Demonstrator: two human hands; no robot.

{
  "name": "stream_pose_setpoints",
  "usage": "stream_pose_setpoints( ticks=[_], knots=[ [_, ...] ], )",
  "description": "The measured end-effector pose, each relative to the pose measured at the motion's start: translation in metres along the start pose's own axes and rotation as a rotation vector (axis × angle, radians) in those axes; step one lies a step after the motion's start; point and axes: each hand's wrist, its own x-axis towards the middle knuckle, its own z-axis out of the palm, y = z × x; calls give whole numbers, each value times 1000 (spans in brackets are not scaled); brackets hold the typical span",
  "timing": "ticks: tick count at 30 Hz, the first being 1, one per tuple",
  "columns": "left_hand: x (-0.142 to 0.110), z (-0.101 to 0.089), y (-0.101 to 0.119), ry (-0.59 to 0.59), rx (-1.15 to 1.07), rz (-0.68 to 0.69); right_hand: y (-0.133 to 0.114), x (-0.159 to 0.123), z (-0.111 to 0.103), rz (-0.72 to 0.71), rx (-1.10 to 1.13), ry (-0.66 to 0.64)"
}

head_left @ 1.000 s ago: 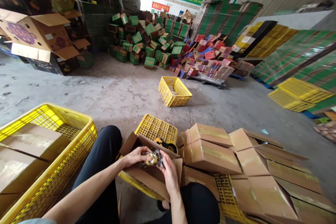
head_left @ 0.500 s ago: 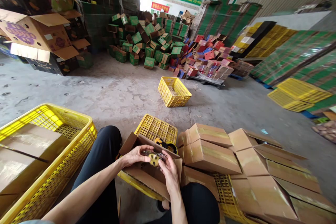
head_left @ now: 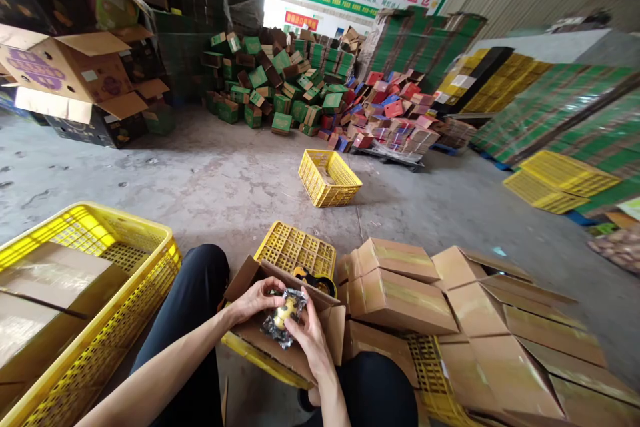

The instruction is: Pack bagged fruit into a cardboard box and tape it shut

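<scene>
Between my two hands is a yellow item with dark patches in a shiny clear plastic wrapper [head_left: 286, 313]; its exact kind is unclear. My left hand [head_left: 257, 299] pinches the wrapper's upper left side. My right hand [head_left: 309, 328] grips its right side, thumb across the front. Both hold it over an open cardboard box [head_left: 273, 350], whose inside is mostly hidden by my hands. Just behind the box lies a yellow and black tape dispenser [head_left: 320, 281]. Under and behind the box are yellow plastic crate surfaces [head_left: 295, 247].
At left, a large yellow crate [head_left: 173, 260] holds taped cartons [head_left: 55, 280]. Closed cartons [head_left: 400, 293] are stacked to the right, beside my knee. Ahead on the floor stands another yellow crate [head_left: 330, 180]. Farther back are heaped green boxes [head_left: 280, 97] and red boxes [head_left: 395, 110].
The wrapped item has been turned and tilted between my hands, so more of its plastic shows and it sits slightly lower. Both hands keep hold. The view has shifted slightly.
</scene>
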Motion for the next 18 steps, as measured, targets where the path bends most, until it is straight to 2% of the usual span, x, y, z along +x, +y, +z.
stream_pose_setpoints(
  ticks=[4, 7, 14, 18],
  knots=[
    [-1, 1, 2, -41, 48, -20, -6, 1, -2, 25, -51, -6],
    [0, 2, 3, -62, 82, -47, 0, 7, -7, 40, -98, 19],
    [0, 0, 2, -80, 92, -65, 14, 17, -14, 28, -52, 221],
    [-1, 0, -1, -134, 38, -126, 17, 19, -16, -32, 7, 266]
  ],
)
